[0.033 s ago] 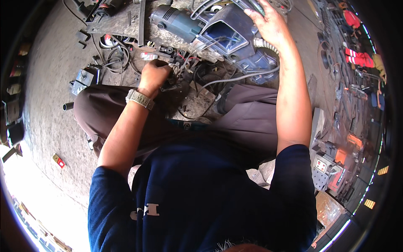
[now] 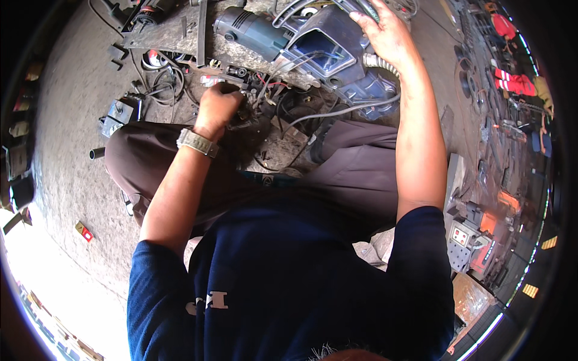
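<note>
My left hand [image 2: 218,109] is closed, knuckles up, over a jumble of small parts and wires between my knees. Whatever its fingers hold is hidden beneath them. Just beyond it lies a small white-and-red packet [image 2: 212,80]. My right hand [image 2: 386,33] is at the top edge with thumb and fingers apart, resting against a power tool's dark frame; its fingertips are partly cut off. That tool has a blue-green motor body [image 2: 250,35] and a dark blue housing [image 2: 325,45], open at the front, with thin grey wires [image 2: 295,65] coming out of it.
A grey cable [image 2: 343,112] loops from the tool past my right knee. Black cords [image 2: 171,84] and a dark box-shaped part [image 2: 120,114] lie at left on the concrete floor. A flat metal bar [image 2: 201,36] crosses a worn slab. Metal pieces and equipment [image 2: 472,240] line the right.
My left hand has shifted very slightly to the left, still closed. My right hand stays where it was on the tool.
</note>
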Motion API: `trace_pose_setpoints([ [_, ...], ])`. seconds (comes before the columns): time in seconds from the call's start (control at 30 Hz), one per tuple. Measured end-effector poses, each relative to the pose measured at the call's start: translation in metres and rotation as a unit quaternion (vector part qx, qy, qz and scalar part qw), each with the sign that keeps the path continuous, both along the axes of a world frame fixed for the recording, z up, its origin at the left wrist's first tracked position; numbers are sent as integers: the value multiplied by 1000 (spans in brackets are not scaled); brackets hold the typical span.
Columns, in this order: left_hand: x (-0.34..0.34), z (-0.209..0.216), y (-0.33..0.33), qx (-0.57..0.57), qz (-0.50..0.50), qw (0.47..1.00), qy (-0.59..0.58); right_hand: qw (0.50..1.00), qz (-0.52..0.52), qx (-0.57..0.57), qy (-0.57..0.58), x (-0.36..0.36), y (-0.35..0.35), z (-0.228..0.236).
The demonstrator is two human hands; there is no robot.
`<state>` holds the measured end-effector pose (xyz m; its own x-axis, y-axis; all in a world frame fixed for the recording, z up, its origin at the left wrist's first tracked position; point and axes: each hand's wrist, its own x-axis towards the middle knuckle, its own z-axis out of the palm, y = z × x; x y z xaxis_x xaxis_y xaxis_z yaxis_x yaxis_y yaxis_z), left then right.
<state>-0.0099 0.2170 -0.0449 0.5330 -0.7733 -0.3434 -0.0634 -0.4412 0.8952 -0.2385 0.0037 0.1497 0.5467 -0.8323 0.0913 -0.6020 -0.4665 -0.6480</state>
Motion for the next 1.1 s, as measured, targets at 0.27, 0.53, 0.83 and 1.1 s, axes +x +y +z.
trace_pose_setpoints([
  [0.27, 45, 39, -55, -200, 104, 959, -175, 995, 49, -81, -29, -12, -37, -32],
  [0.53, 71, 96, -129, -334, 3, 809, -483, 998, -9, 28, -47, -5, -28, -18],
  [0.83, 49, 100, -164, -457, -31, 745, -484, 998, 21, 1, -63, -22, -65, -46],
  [1.1, 35, 94, -157, -248, -8, 793, -557, 996, 13, 29, -77, -25, -67, -47],
])
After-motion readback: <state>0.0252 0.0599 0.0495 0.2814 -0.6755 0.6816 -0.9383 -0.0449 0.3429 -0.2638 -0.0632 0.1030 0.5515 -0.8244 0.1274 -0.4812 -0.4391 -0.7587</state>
